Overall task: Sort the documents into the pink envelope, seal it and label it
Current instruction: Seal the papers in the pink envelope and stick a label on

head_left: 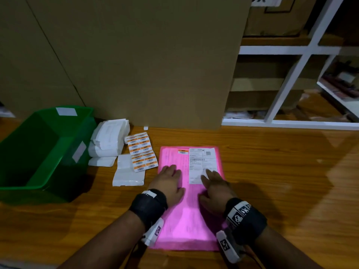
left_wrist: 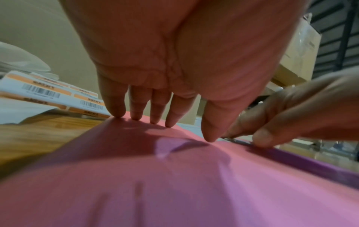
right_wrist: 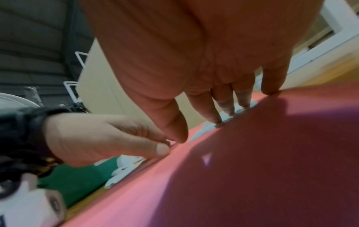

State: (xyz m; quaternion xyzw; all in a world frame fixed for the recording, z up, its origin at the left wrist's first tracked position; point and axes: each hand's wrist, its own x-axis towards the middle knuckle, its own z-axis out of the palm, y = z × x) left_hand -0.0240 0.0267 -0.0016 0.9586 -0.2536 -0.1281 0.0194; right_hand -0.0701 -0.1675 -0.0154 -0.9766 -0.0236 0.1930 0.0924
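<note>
Pink envelope (head_left: 186, 220): lies flat on the wooden worktop (head_left: 272, 191), long way toward the person, in front of a big cardboard sheet (head_left: 136, 55).
White shipping label (head_left: 202, 162): sits on the far right part of the envelope, with a barcode and small print.
Small orange sticker (head_left: 183, 151): on the envelope's far edge, just left of the white label.
Left hand (head_left: 170, 181): fingers straight and spread, tips pressing down on the envelope's left side. It holds nothing.
Right hand (head_left: 215, 188): fingers straight, tips pressing on the lower part of the white label and the envelope. It holds nothing.
Thumbs: in the wrist views the two thumbs come close together on the pink surface.
Sheet of orange barcode stickers (head_left: 141, 151): lies on the worktop just left of the envelope.
White backing papers (head_left: 128, 172): beside and partly under the sticker sheet.
Stack of white folded labels (head_left: 108, 140): farther left, next to the bin.
Green plastic bin (head_left: 38, 148): stands at the left end of the worktop.
White shelves (head_left: 291, 49): at the back right, with cardboard boxes on them.
</note>
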